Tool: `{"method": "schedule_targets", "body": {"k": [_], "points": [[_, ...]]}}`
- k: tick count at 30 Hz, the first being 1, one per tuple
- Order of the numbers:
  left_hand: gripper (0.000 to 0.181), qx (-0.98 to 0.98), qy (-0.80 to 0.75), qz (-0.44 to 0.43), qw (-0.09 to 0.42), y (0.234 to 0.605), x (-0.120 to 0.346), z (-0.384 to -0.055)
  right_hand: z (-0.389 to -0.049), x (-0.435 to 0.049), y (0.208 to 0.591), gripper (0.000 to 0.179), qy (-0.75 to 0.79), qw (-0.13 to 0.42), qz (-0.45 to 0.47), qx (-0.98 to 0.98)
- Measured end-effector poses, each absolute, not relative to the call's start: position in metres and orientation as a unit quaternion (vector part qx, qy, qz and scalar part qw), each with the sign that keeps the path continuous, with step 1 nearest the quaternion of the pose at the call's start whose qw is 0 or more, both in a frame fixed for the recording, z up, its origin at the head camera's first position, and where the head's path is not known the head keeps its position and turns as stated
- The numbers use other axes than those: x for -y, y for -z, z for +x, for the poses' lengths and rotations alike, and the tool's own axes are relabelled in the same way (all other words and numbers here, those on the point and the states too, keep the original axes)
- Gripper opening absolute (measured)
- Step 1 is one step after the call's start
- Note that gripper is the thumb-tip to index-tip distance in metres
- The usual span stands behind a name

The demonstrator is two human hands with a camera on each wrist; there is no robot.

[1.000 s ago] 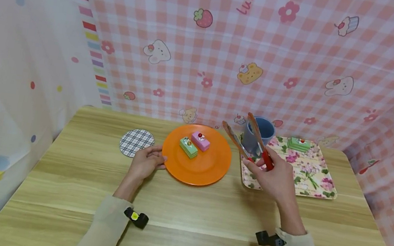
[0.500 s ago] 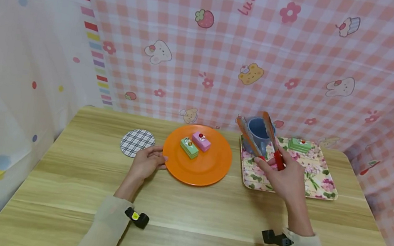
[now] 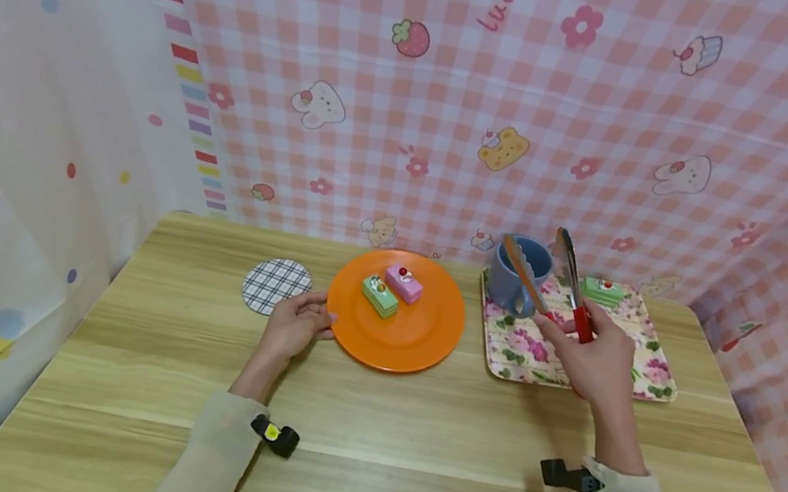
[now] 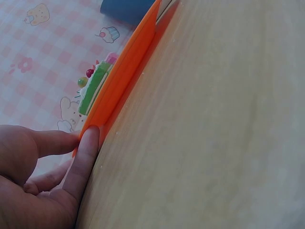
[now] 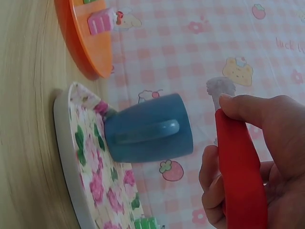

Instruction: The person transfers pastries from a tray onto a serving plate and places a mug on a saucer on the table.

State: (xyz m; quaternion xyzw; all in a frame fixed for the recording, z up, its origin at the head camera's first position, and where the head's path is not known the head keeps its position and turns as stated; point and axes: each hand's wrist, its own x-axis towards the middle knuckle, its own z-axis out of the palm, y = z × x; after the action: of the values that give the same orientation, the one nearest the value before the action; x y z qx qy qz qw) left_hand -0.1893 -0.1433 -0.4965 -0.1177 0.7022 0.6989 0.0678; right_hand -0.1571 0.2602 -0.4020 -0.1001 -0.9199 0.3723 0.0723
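Note:
My right hand (image 3: 594,354) grips red-handled tongs (image 3: 583,323), whose two arms are spread apart and point away from me over the floral tray (image 3: 522,356). Their tips overlap the blue mug (image 3: 507,283) and the area near a green toy cake slice (image 3: 603,291) on the tray. With thumb and fingers my left hand (image 3: 292,326) pinches the left rim of the orange plate (image 3: 419,338); the left wrist view shows the fingers (image 4: 86,148) at its edge. On the plate lie a green cake slice (image 3: 380,296) and a pink cake slice (image 3: 404,283).
A round checked coaster (image 3: 275,284) lies left of the plate, beside my left hand. The mug stands at the tray's back left corner, its handle toward me. A pink checked cloth (image 3: 383,110) hangs behind the wooden table (image 3: 366,444).
My right hand has moved to the right with the tongs, from near the mug's left side toward the green cake slice on the tray. My left hand stays at the plate.

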Motion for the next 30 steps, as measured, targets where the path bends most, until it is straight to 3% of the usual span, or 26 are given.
{"method": "schedule_targets", "body": {"k": [15,30], "points": [[0.042,-0.71,-0.69,-0.12,0.066,0.498,0.141,-0.19,-0.158,-0.278,0.4,0.086,-0.345,0.078,-0.129,0.927],[0.042,-0.714,-0.687,-0.121,0.064,0.498,0.143,-0.189,-0.161,-0.293,0.409,0.096,-0.356,0.063,-0.15,0.92]]}}
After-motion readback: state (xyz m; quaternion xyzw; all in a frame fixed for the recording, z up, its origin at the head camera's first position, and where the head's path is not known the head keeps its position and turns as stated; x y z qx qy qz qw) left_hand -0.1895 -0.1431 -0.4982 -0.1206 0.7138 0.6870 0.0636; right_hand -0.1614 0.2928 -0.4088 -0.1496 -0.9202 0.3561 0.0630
